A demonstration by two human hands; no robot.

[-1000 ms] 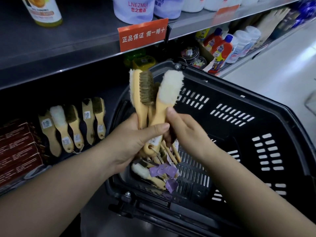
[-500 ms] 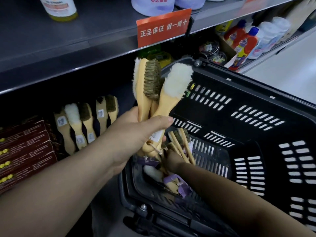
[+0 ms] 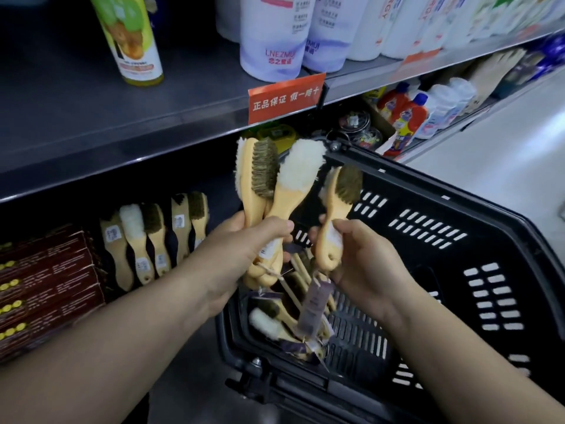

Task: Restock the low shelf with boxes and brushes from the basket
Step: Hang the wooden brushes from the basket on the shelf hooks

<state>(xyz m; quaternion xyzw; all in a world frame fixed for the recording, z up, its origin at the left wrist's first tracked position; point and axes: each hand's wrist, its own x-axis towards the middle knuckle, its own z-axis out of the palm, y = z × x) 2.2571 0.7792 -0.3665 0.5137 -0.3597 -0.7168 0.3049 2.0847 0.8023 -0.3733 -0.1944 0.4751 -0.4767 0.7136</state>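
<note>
Left hand (image 3: 244,252) grips a bunch of brushes (image 3: 287,185); right hand (image 3: 363,264) pinches 1 bristle brush (image 3: 336,206) over the basket (image 3: 458,228)

Left hand (image 3: 244,249) grips a bunch of brushes (image 3: 269,191); right hand (image 3: 363,264) pinches one brush (image 3: 336,209) above the basket (image 3: 458,240).

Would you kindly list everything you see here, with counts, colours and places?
Held brushes: several, wooden, bundled in left hand.
Single brush: one, wooden, brown bristles, in right hand.
Shelf brushes: five, wooden, standing on low shelf.
Basket: one, black, beside the shelf.
Basket brushes: several, wooden, at its bottom.
Boxes: several, dark red, low shelf, left.
Sign: one, orange, upper shelf edge.
Bottles: many, mostly white, upper shelf.
Left hand: grips the bundle.
Right hand: holds the single brush.
</note>
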